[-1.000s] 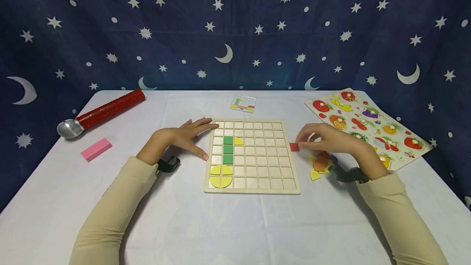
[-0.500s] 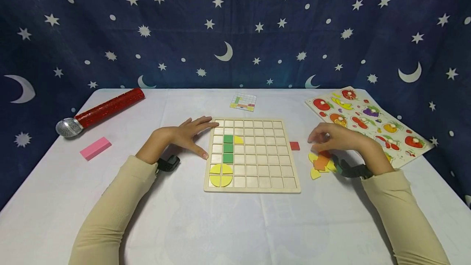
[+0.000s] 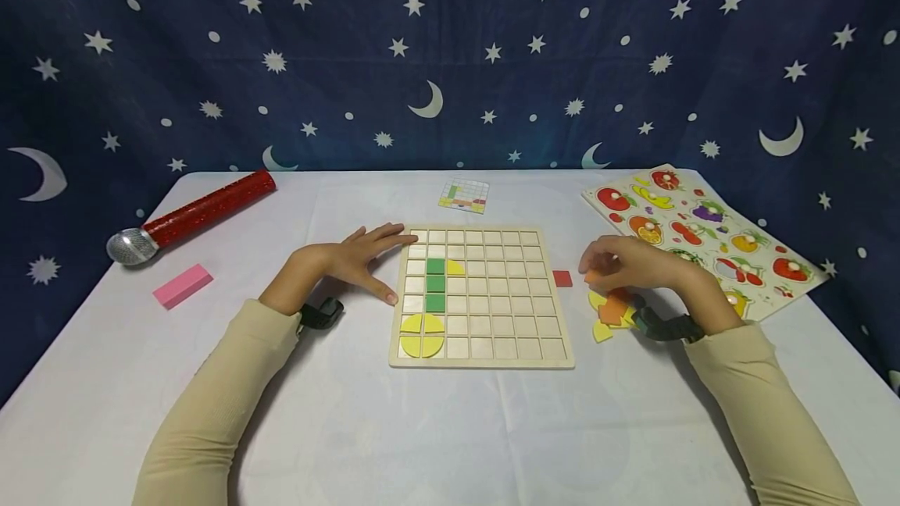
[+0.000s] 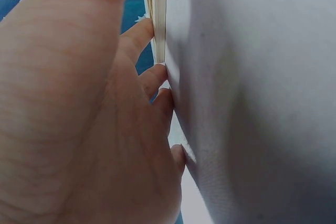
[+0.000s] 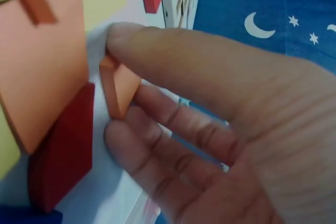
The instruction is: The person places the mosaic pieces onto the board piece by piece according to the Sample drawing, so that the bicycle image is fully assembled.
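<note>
My left hand (image 3: 349,262) lies with spread fingers at the left edge of the wooden grid board (image 3: 502,311); its fingertips touch the rim in the left wrist view. Green square tiles (image 3: 436,284) and yellow quarter-circle tiles (image 3: 432,347) sit in the board's left cells. Right of the board, my right hand (image 3: 626,264) pinches a small orange tile (image 5: 126,88) between thumb and fingers. Just below that hand is a pile of loose tiles (image 3: 613,311), orange and yellow, with a dark red tile (image 5: 65,156) in the right wrist view. A red square tile (image 3: 562,279) lies beside the board's right edge.
A small pattern card (image 3: 464,196) lies behind the board. At the right back is a fruit puzzle board (image 3: 703,236). A red toy microphone (image 3: 204,209) and a pink block (image 3: 183,286) lie on the left of the white-covered table (image 3: 450,436).
The right hand let go of the red square tile beside the board and moved right to the pile. It now pinches an orange tile. The left hand stays in place.
</note>
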